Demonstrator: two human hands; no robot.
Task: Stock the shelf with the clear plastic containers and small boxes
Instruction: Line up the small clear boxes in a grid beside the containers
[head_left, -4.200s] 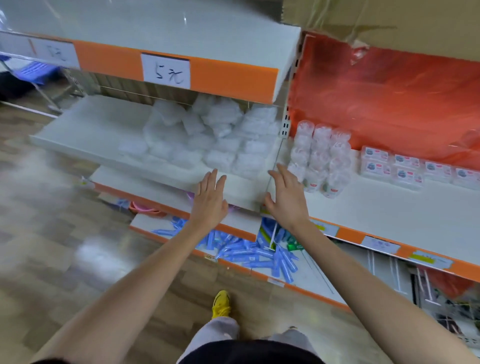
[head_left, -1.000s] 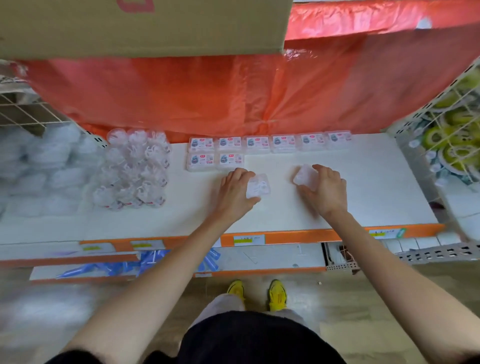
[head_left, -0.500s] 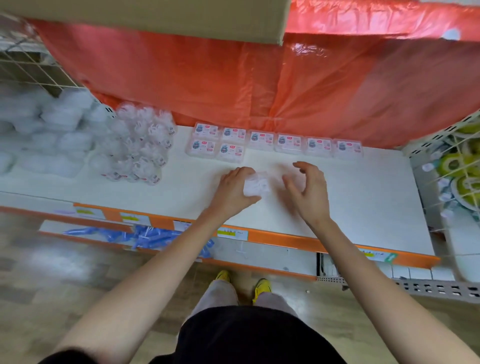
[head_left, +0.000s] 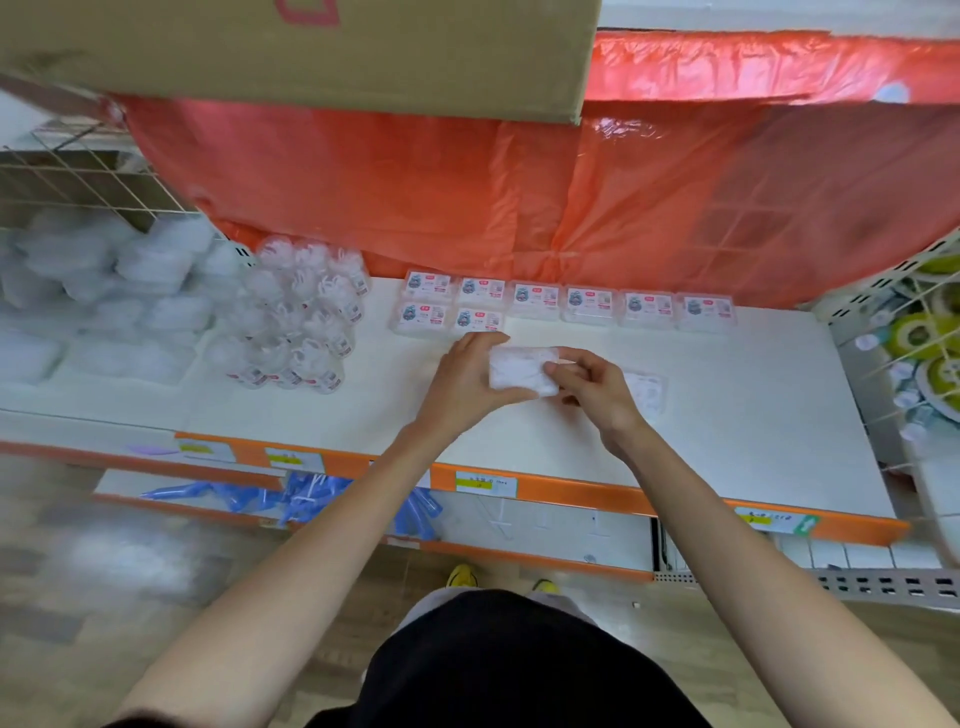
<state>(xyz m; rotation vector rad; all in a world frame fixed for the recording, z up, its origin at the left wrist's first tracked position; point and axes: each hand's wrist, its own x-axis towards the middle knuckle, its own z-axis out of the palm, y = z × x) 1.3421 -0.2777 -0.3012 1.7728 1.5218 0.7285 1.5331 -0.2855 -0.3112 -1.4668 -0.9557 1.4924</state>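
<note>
A small clear plastic box (head_left: 522, 371) is held over the orange-edged white shelf (head_left: 727, 415): its left side is gripped by the left hand (head_left: 462, 387) and its right edge is pinched by the right hand (head_left: 597, 397). A second clear plastic box (head_left: 649, 395) is seen lying on the shelf just beside the right hand. Further back, small label-topped clear boxes (head_left: 535, 301) are set in rows, with a cluster of round clear plastic containers (head_left: 301, 322) to their left. Behind them a red plastic sheet (head_left: 519, 208) is hung.
</note>
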